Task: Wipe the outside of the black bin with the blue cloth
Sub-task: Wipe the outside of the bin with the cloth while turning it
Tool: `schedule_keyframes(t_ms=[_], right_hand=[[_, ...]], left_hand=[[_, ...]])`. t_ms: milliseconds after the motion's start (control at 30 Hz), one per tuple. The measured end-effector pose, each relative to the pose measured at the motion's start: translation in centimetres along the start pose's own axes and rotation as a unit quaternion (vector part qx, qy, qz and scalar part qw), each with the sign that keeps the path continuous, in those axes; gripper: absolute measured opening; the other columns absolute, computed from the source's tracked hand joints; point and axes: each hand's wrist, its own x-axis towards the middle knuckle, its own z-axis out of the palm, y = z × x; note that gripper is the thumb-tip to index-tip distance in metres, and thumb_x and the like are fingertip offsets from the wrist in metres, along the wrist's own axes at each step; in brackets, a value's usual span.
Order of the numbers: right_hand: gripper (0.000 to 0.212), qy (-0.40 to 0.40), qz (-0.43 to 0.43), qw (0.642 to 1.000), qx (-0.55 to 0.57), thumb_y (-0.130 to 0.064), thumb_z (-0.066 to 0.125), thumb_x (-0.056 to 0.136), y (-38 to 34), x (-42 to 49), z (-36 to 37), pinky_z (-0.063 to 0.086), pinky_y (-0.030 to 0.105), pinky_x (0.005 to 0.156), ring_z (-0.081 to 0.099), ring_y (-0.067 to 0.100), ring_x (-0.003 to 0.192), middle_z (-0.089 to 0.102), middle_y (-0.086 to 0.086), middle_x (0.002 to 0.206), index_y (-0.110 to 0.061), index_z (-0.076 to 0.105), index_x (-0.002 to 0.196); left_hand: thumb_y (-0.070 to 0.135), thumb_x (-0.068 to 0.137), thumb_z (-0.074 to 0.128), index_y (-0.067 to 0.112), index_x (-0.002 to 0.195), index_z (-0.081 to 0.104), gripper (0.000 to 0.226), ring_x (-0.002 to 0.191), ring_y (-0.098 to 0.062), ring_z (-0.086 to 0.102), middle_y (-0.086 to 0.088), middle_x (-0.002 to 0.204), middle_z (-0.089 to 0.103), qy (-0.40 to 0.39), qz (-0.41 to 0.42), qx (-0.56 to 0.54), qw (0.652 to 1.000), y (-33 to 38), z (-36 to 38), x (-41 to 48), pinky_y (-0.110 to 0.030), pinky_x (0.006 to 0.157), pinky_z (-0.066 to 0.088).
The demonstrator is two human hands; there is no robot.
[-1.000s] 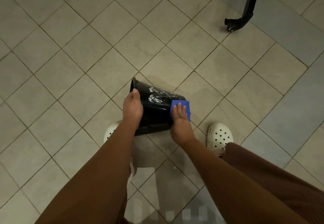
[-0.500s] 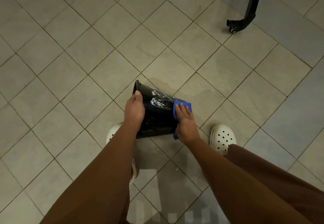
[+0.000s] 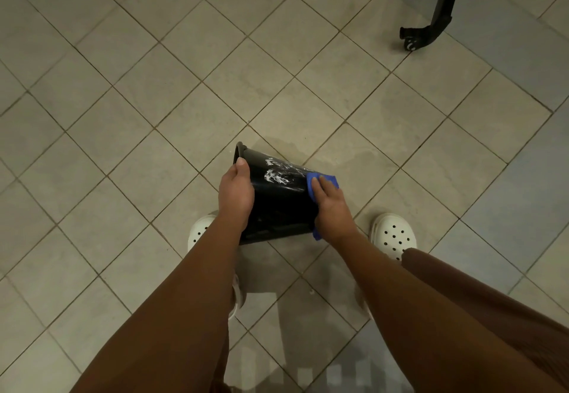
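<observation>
An indoor room with a hard floor of pale beige square tiles set diagonally, with dark grout lines. A black furniture leg ending in a small caster stands at the far right. The person wears white perforated clogs. Whether it is a home or a workplace cannot be told.

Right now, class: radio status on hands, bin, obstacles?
Left hand grips bin near rim. Right hand presses cloth on bin's side; white smears showing. Black wheeled leg stands well apart.

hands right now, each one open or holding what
Left hand: closed, gripping the black bin near its rim.
Right hand: open, fingers flat, pressing the blue cloth against the bin's side.
</observation>
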Motion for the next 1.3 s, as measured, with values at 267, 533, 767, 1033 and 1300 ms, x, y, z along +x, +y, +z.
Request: schedule_keyframes(t_ms=[267, 533, 767, 1033, 1300], right_hand=[[0.066, 0.021, 0.03, 0.999, -0.038, -0.001, 0.059, 0.081, -1.3, -0.8, 0.3, 0.035, 0.035, 0.105, 0.033, 0.03, 0.122, 0.032, 0.02, 0.137, -0.003, 0.03, 0.14], [0.063, -0.045, 0.082, 0.996, 0.008, -0.003, 0.056, 0.084, 0.1, 0.5, -1.1, 0.028, 0.032, 0.109, 0.034, 0.03, 0.128, 0.033, 0.016, 0.142, -0.004, 0.03, 0.142], [0.054, 0.014, 0.021, 0.999, 0.032, 0.008, 0.056, 0.076, -1.1, -0.6, -0.4, 0.032, 0.031, 0.102, 0.039, 0.035, 0.122, 0.044, 0.021, 0.13, 0.003, 0.047, 0.129], [0.05, -0.023, 0.12, 0.992, 0.017, -0.004, 0.052, 0.086, -1.2, 0.2, -1.0, 0.031, 0.031, 0.105, 0.037, 0.029, 0.122, 0.036, 0.018, 0.135, -0.002, 0.038, 0.134], [0.09, -0.011, -0.004, 1.0, 0.012, -0.001, 0.072, 0.074, -1.0, -0.2, -0.2, 0.01, 0.023, 0.113, 0.02, 0.03, 0.14, 0.017, 0.015, 0.153, -0.005, 0.02, 0.147]], left_hand=[[0.047, 0.103, 0.033, 0.022, 0.107, 0.064, 0.039, 0.105, -0.027, 0.062, -0.007, 0.106, 0.068, 0.001, 0.019, 0.013, 1.0, -0.1, 0.2, 0.1, -0.052, 0.101, 0.047], [0.048, 0.102, 0.034, 0.019, 0.115, 0.067, 0.046, 0.104, -0.026, 0.063, -0.004, 0.105, 0.07, -0.002, 0.03, 0.022, 0.999, 0.0, 0.3, -0.7, -0.051, 0.101, 0.047], [0.048, 0.101, 0.036, 0.018, 0.113, 0.068, 0.046, 0.104, -0.025, 0.065, -0.003, 0.103, 0.071, -0.016, 0.038, 0.029, 0.999, 0.1, -0.2, -0.7, -0.052, 0.101, 0.047], [0.054, 0.094, 0.041, 0.024, 0.098, 0.07, 0.042, 0.1, -0.026, 0.066, -0.003, 0.096, 0.072, -0.014, 0.063, 0.006, 0.998, -0.1, -0.2, -0.9, -0.054, 0.098, 0.049], [0.04, 0.103, 0.041, 0.011, 0.117, 0.066, 0.041, 0.112, -0.029, 0.063, -0.012, 0.116, 0.069, -0.018, 0.051, -0.064, 0.997, 0.4, -1.0, -0.6, -0.052, 0.105, 0.046]])
